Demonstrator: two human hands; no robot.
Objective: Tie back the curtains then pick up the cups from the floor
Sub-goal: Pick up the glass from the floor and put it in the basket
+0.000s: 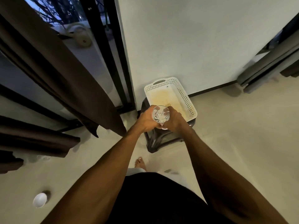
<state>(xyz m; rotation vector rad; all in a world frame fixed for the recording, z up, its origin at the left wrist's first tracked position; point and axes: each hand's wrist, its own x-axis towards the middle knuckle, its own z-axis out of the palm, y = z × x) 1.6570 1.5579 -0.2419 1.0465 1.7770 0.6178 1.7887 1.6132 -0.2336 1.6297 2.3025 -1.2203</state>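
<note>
Both arms reach forward, hands meeting at centre; left hand point(146, 120) and right hand point(175, 120) each curl round a clear glass cup point(161, 114), one on either side, fingers wrapped against its wall; cup mouth faces up toward the camera, cut pattern visible inside; a small pale edge shows under the cup between the hands, cannot tell what it is.

Cup held above the near end of a white perforated basket point(182, 92); cannot tell whether it touches the rim; basket sits on a dark plastic stool point(159, 139) standing against the far wall point(194, 38), just right of a black window frame point(119, 70).

Brown curtain point(64, 81) hangs on the left, slanting across the window down to the floor, its lower tip just left of the left forearm; more brown folds bunched at the left edge; cannot tell whether any tie holds them.

White cup point(40, 200) on the floor point(242, 135), near left, well apart from the hands; faint glassy shape by the curtain hem further left, too dim to name.

Bare foot point(140, 164) on the floor between the forearms, near the stool; grey curtain point(267, 68) at far right.
</note>
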